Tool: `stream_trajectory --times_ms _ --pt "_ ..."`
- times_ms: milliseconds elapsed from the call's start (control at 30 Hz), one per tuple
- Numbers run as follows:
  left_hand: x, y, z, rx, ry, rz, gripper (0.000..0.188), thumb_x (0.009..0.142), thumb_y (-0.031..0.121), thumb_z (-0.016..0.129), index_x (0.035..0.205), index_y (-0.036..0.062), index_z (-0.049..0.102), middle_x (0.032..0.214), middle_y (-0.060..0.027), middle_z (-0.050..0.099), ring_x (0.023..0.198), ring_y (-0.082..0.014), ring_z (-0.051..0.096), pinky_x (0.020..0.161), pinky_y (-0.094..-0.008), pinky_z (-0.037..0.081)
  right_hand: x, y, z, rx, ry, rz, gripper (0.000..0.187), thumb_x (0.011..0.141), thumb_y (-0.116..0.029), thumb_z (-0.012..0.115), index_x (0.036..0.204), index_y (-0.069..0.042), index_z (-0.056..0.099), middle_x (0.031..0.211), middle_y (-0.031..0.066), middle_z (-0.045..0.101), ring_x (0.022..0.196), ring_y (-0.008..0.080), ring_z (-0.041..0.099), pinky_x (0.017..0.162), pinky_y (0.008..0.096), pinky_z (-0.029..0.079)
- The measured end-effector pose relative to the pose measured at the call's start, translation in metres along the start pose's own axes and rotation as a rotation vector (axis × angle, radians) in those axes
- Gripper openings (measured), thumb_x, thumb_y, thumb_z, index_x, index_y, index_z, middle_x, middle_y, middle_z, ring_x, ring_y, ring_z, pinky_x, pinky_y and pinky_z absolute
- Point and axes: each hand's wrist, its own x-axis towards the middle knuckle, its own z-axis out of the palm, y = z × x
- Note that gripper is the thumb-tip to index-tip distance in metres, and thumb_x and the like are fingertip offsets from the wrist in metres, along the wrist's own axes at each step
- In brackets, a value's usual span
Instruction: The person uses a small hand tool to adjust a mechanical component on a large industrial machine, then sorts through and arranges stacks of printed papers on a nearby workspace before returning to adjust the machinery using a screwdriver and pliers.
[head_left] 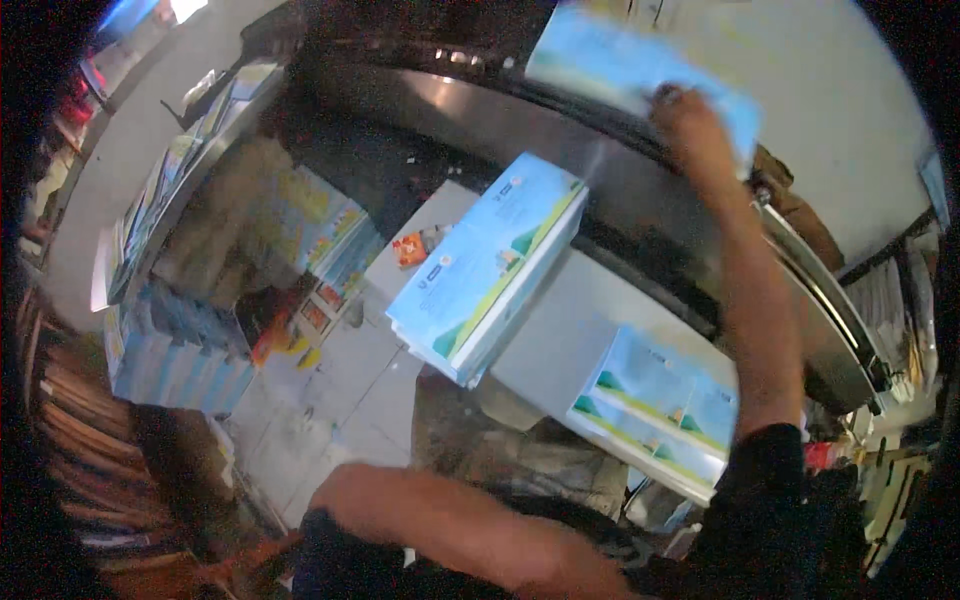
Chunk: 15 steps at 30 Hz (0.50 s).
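Note:
At the upper right my right hand [690,125] is closed on a light blue printed sheet [600,65], blurred by motion, over a pale surface. My left forearm [450,525] bends across the lower edge, and its hand is out of sight. A tall stack of light blue booklets [490,265] with green hills on the covers stands on the grey tabletop [560,320] in the middle. Further right, nearer my right arm, lies a lower group of matching blue booklets [655,405].
A small orange packet [408,250] lies beside the tall stack. Striped blue bundles [180,365] and more printed stacks [340,235] stand at the left. A metal rail [440,95] runs behind the table; tiled floor [350,400] shows at the lower left.

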Motion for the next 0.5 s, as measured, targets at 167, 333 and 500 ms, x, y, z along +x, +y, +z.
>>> stream_trajectory --times_ms 167,333,500 --pt "-0.073 -0.017 -0.014 0.173 -0.019 -0.280 0.015 0.075 0.010 0.072 0.087 0.0079 0.065 0.106 -0.0172 0.063 0.090 -0.0314 0.062 0.074 -0.0427 0.050 -0.052 0.023 0.071 -0.098 -0.256 0.014 0.029 0.092 -0.021 0.053 0.116 -0.013 0.065 0.116 0.0161 0.059 0.107 0.0347 0.058 0.088 0.0460 0.052" --pt "-0.140 -0.003 -0.006 0.155 -0.029 -0.540 0.021 0.071 0.006 0.076 0.091 0.0064 0.066 0.111 -0.0176 0.062 0.089 -0.0340 0.061 0.073 -0.0430 0.050 -0.107 0.024 0.057 -0.015 -0.162 -0.063 0.032 0.087 -0.013 0.055 0.117 -0.012 0.065 0.108 0.0134 0.060 0.103 0.0348 0.059 0.087 0.0454 0.051" --pt "-0.142 -0.007 0.033 0.009 -0.134 -0.517 0.024 0.075 0.005 0.072 0.098 0.0047 0.067 0.112 -0.0175 0.062 0.091 -0.0341 0.062 0.076 -0.0424 0.050 -0.118 0.028 0.005 0.075 -0.166 0.042 0.032 0.087 -0.019 0.061 0.116 -0.008 0.063 0.112 0.0164 0.060 0.105 0.0363 0.060 0.087 0.0453 0.052"
